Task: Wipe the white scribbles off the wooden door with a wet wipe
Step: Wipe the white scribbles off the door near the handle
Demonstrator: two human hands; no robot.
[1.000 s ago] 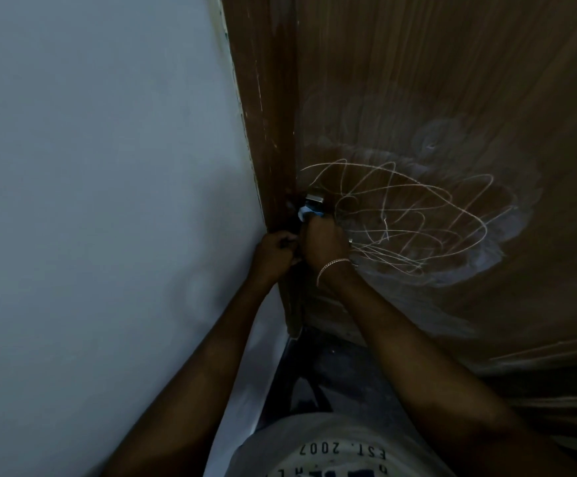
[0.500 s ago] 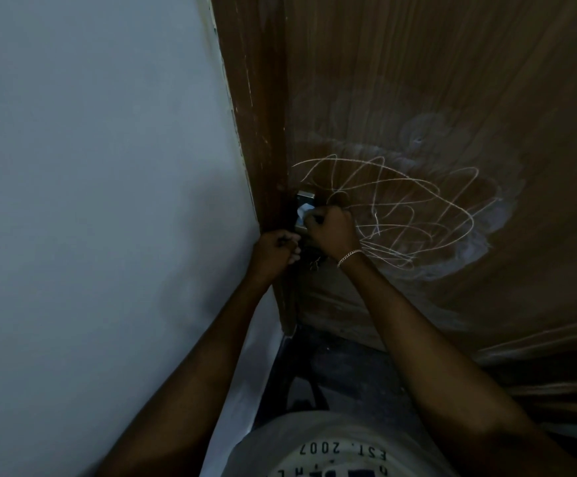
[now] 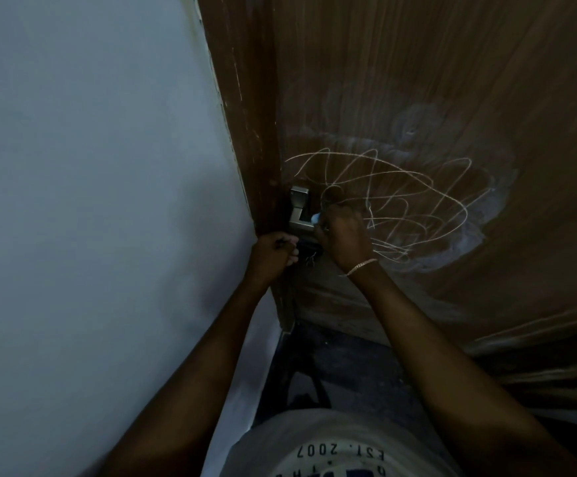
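On my feed the far left is all pale grey-blue wall, which runs right to one dark wooden door frame. The room is dim. One left hand sits against the frame's lower edge with its fingers curled in. Something small and dark lies just right of it, and I cannot tell whether the fingers grip it.

Just above and to the right is one metal handle plate, fixed at the left edge of the wooden door. One right hand is up against the door beside the plate, its fingers closed round the wet wipe. Only a small pale blue tip of the wipe shows at the fingertips. There is one thin bracelet on that wrist.

The white scribbles form one looping tangle that starts by the handle and spreads right, partly under the right hand. A cloudy whitish smear rings it. Above and right of the tangle the door face is bare wood. Near me, a dark strip of floor lies between wall and door, with a pale printed shirt at the bottom edge.
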